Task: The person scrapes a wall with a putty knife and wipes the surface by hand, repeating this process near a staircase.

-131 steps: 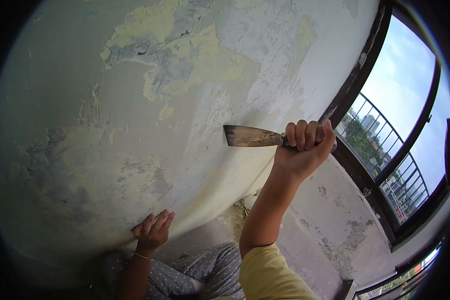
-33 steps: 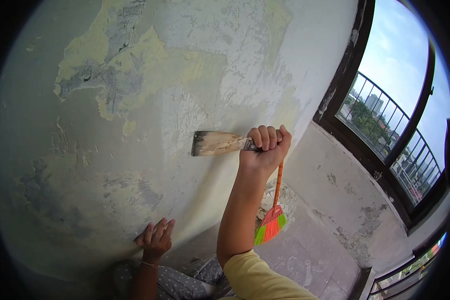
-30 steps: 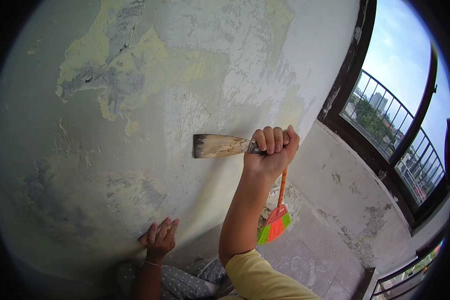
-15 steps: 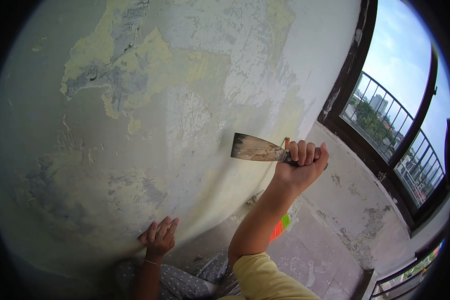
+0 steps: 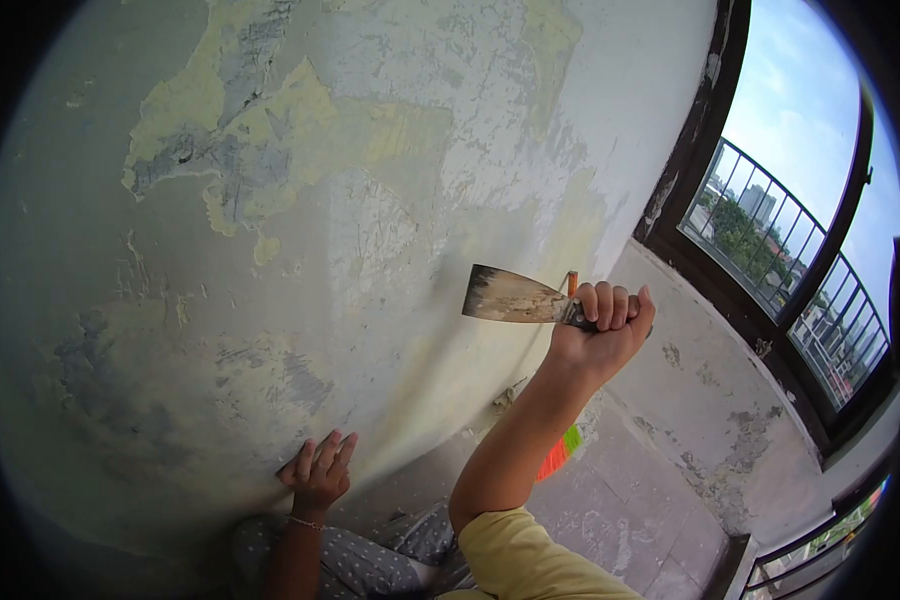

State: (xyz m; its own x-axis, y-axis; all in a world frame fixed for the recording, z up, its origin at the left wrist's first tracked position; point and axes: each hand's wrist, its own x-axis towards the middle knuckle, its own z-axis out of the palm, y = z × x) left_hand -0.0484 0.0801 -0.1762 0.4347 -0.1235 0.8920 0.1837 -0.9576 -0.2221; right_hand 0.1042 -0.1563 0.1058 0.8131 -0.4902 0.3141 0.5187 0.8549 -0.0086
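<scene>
A putty knife (image 5: 515, 296) with a broad, stained metal blade is gripped by its dark handle in my right hand (image 5: 606, 325). Its blade points left, in front of the wall (image 5: 390, 330), which is patchy with peeling white, yellow and grey layers. My left hand (image 5: 318, 473) rests low on that wall, fingers stretched out and spread against the surface. A thin bracelet (image 5: 306, 522) circles the left wrist. Just behind my right fist, a small orange piece (image 5: 572, 283) shows, mostly hidden by the hand.
To the right is a dark-framed window (image 5: 770, 170), with a railing outside. Under it runs a low wall (image 5: 705, 370) with flaking paint. Orange and green bristles (image 5: 562, 455) show behind my right forearm, over the tiled floor (image 5: 610, 520). My knees in dotted trousers (image 5: 365, 568) are at the bottom.
Almost nothing differs. The view has shifted very slightly; both hands keep their places, with the putty knife still in the right.
</scene>
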